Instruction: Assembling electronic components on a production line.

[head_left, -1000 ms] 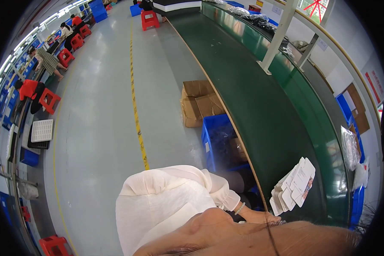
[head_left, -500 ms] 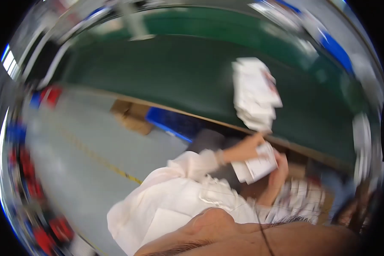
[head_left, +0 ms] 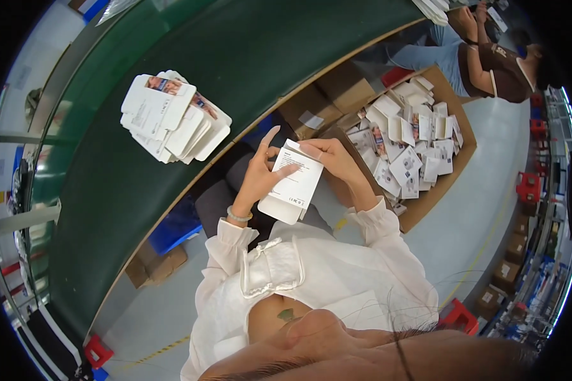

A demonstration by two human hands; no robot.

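A small white printed cardboard box [head_left: 292, 181] is held in front of my body, over my lap. My left hand [head_left: 257, 178] grips its left side, with the thumb lying across the printed face and the index finger raised. At the upper right corner, my right hand [head_left: 337, 162] pinches the top end of the box. A plain white flap [head_left: 278, 209] sticks out at the lower end. On the green table [head_left: 89, 216], to the left of my hands, lies an uneven pile of flat white cartons [head_left: 171, 120], some with coloured pictures.
To my right stands a large open brown carton [head_left: 456, 184] full of white boxes. Brown cardboard boxes [head_left: 346, 89] and a blue bin [head_left: 175, 222] sit below the table edge. Another person [head_left: 489, 70] sits at the upper right. A red stool [head_left: 461, 316] stands behind on the right.
My view has swung to the right, so the pile now appears on the left and the full carton shows plainly. Both hands still hold the white box, which now appears more upright.
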